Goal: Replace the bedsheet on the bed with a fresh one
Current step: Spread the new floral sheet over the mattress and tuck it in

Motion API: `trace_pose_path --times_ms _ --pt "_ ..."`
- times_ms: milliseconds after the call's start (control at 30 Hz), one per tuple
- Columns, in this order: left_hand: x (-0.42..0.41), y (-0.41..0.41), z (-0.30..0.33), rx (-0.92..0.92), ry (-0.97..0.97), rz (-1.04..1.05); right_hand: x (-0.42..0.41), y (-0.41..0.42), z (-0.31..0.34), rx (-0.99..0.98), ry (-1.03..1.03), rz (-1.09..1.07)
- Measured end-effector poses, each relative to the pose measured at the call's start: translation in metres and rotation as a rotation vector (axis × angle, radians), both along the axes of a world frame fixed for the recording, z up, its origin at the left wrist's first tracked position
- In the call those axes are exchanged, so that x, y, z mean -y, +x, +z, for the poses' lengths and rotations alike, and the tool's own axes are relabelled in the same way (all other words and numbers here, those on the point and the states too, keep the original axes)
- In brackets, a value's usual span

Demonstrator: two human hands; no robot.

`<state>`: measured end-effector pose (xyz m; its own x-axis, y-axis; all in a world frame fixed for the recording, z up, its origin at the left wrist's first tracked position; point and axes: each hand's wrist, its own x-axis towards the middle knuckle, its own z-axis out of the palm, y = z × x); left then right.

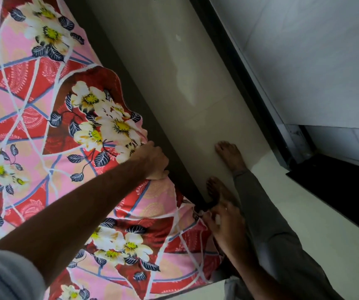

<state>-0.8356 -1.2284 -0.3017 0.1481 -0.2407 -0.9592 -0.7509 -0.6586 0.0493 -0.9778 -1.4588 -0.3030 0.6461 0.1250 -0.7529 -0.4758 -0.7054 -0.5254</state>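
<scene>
A pink and red bedsheet (33, 131) with white flowers and dark leaves covers the bed on the left. My left hand (155, 160) reaches across to the bed's right side edge and grips the sheet's bunched edge there. Lower down, my right hand (224, 221) pinches the sheet's corner at the bed's dark corner. The sheet bulges in folds between the two hands.
The bed's dark side panel (144, 109) runs diagonally beside a cream tiled floor (180, 72). My bare feet (228, 154) stand on the floor close to the bed. A dark frame (245, 68) and a black threshold (336, 191) lie to the right.
</scene>
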Motion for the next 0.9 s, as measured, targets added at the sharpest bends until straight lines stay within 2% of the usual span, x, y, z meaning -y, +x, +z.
trace_pose_path --times_ms 67,100,267,333,400,500,533,600,700,767,800,833,900 --pt "0.005 -0.004 0.001 0.057 -0.013 -0.113 0.008 -0.070 -0.016 -0.039 -0.115 -0.097" --pt "0.010 -0.004 0.005 0.094 -0.016 -0.177 0.008 -0.096 -0.020 -0.046 -0.099 -0.159" --pt "0.055 -0.041 0.034 0.241 0.061 -0.501 0.013 -0.120 -0.011 -0.076 -0.071 -0.248" --pt "0.069 -0.068 0.045 0.291 -0.035 -0.408 -0.002 -0.137 0.002 -0.169 0.117 -0.237" --pt "0.078 -0.106 0.045 0.215 -0.203 -0.212 -0.018 -0.146 -0.003 -0.196 0.317 -0.247" --pt "0.084 -0.160 0.037 0.000 -0.311 0.031 -0.031 -0.154 -0.017 -0.239 0.252 -0.092" --pt "0.083 -0.170 0.033 -0.028 -0.295 0.063 -0.034 -0.158 -0.015 -0.210 0.240 -0.095" --pt "0.085 -0.179 0.024 -0.053 -0.251 0.065 -0.034 -0.172 -0.022 -0.279 0.259 -0.232" --pt "0.092 -0.175 0.008 -0.078 -0.232 0.023 -0.033 -0.180 -0.021 -0.387 0.267 -0.513" --pt "0.097 -0.174 0.002 -0.101 -0.215 0.001 -0.033 -0.186 0.005 -0.448 0.339 -0.538" --pt "0.101 -0.175 0.000 -0.132 -0.180 0.006 -0.032 -0.169 0.035 -0.413 0.416 -0.603" --pt "0.105 -0.176 -0.002 -0.171 -0.138 0.028 -0.019 -0.143 0.035 -0.416 0.367 -0.487" --pt "0.110 -0.181 -0.004 -0.242 -0.060 0.092 0.021 -0.071 -0.032 -0.149 0.186 -0.465"
